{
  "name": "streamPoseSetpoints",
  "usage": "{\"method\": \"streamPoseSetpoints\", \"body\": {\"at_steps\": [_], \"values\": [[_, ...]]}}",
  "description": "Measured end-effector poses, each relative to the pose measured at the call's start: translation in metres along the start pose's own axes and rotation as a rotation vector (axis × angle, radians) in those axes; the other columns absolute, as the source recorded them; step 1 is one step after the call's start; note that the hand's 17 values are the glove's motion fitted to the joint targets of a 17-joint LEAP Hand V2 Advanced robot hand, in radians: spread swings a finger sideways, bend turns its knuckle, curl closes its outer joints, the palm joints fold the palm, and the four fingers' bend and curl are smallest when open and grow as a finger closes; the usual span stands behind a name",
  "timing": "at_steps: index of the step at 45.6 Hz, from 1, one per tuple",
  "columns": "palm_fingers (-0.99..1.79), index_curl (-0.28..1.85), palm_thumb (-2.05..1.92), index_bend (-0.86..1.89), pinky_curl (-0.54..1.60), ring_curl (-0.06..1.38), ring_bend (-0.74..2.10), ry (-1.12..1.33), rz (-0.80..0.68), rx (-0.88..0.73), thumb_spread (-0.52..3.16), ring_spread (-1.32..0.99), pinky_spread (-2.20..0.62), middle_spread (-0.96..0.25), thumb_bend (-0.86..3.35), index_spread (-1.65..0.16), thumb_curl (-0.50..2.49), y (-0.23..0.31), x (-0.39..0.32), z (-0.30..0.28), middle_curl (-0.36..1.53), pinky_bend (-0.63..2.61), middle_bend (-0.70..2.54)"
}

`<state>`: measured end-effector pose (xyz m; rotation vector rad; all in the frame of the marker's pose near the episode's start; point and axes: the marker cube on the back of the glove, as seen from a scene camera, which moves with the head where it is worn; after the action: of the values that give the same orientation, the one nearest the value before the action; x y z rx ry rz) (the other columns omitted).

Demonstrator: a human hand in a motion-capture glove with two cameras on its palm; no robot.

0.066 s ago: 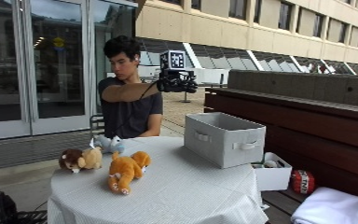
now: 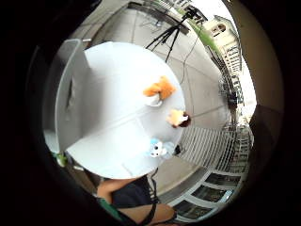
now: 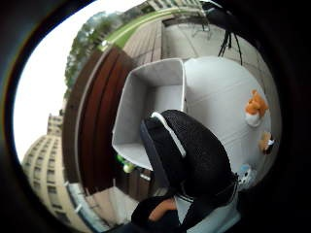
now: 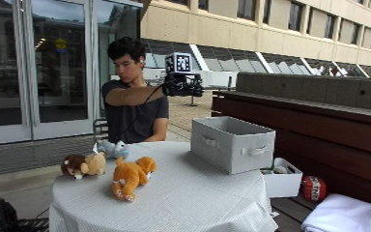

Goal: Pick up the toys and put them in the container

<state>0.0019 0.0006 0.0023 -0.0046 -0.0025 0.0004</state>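
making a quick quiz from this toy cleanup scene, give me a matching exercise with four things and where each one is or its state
Things:
1. orange plush toy
2. brown plush toy
3. grey container
4. gloved right hand

Places or states:
A. raised in the air above the table, holding nothing
B. near the table's edge, beside a small white and blue toy
C. empty inside, standing on the table on the bench side
D. lying on the table, between the brown toy and the container

Pairs: 1-D, 2-B, 3-C, 4-A
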Motion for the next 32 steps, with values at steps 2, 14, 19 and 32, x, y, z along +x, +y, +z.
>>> {"method": "streamPoseSetpoints", "body": {"at_steps": [2, 14, 19, 32], "values": [[0.11, 0.1, -0.05, 0.22, 0.13, 0.02, 0.16, -0.001, 0.008, -0.003, 0.72, -0.13, -0.03, -0.06, -0.03, -0.17, 0.0, 0.001, 0.0, 0.001, 0.08, 0.43, 0.21], [0.05, 0.2, -0.06, 0.21, 0.2, 0.06, 0.18, -0.005, 0.032, 0.014, 1.14, -0.2, -0.04, -0.08, -0.04, -0.25, 0.04, 0.003, 0.002, 0.004, 0.17, 0.48, 0.21], [0.04, 0.23, -0.06, 0.21, 0.22, 0.08, 0.18, 0.037, 0.009, 0.019, 1.22, -0.21, -0.04, -0.09, -0.04, -0.26, 0.06, 0.0, 0.013, 0.004, 0.2, 0.48, 0.22], [0.11, 0.29, -0.13, 0.19, 0.27, 0.13, 0.22, 0.138, -0.003, 0.04, 1.17, -0.26, -0.13, -0.07, -0.08, -0.24, 0.07, 0.026, 0.047, -0.014, 0.25, 0.51, 0.2]]}}
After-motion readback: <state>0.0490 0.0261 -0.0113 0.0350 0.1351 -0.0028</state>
